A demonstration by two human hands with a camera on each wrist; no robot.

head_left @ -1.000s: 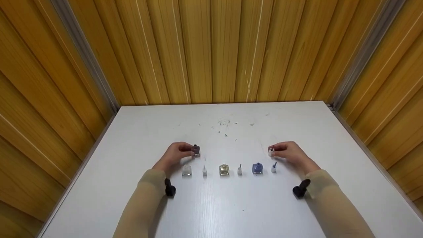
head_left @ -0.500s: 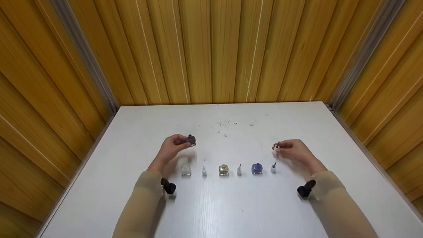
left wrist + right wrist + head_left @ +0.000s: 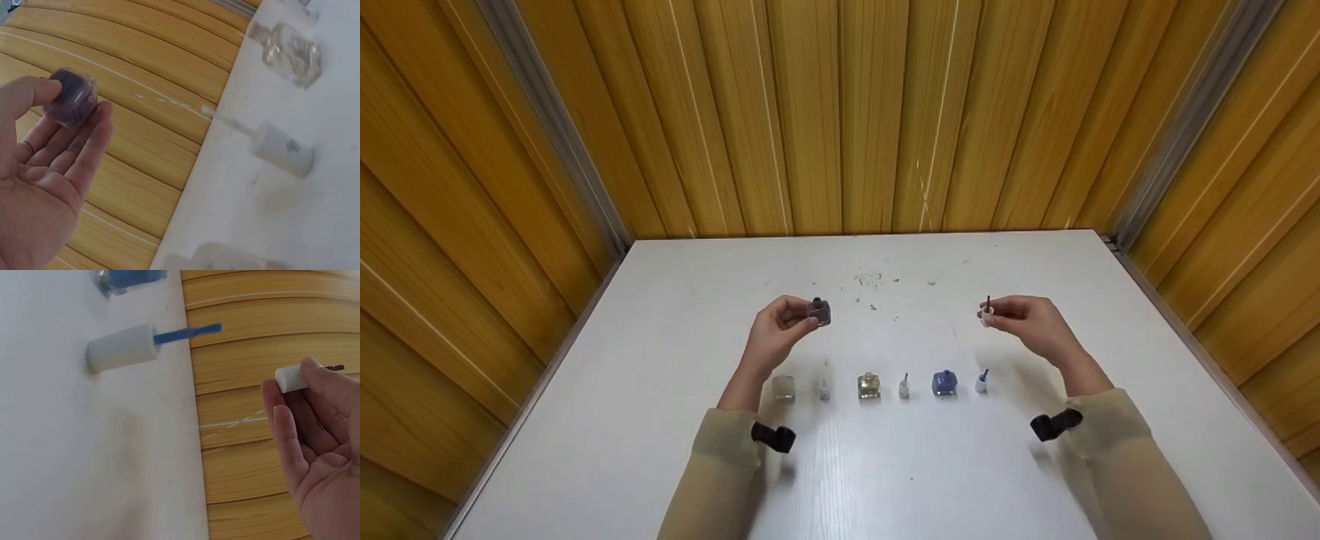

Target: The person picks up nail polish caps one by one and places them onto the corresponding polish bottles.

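My left hand (image 3: pixel 777 330) pinches a small dark purple bottle (image 3: pixel 820 312) between thumb and fingers, held above the table; the left wrist view shows the purple bottle (image 3: pixel 72 98) at the fingertips. My right hand (image 3: pixel 1034 327) grips a white cap (image 3: pixel 987 318) whose dark brush points up. In the right wrist view the white cap (image 3: pixel 292 378) lies between thumb and fingers. Below, in a row, stand a clear bottle (image 3: pixel 784 387), a white cap with pale brush (image 3: pixel 824 389), a gold bottle (image 3: pixel 868 385), another brush cap (image 3: pixel 904 388), a blue bottle (image 3: pixel 944 382) and a blue-brushed cap (image 3: pixel 981 383).
The white table (image 3: pixel 885 480) carries small dark marks and specks (image 3: pixel 868 279) beyond the row. Yellow wood-patterned panels (image 3: pixel 870 120) stand behind it and at both sides. A small black device (image 3: pixel 773 436) sits at the left wrist, another (image 3: pixel 1056 425) at the right.
Both hands have risen from the table with the purple bottle and its dark-brushed cap. The left hand first moved slightly left, then back to the right. The row stands unchanged.
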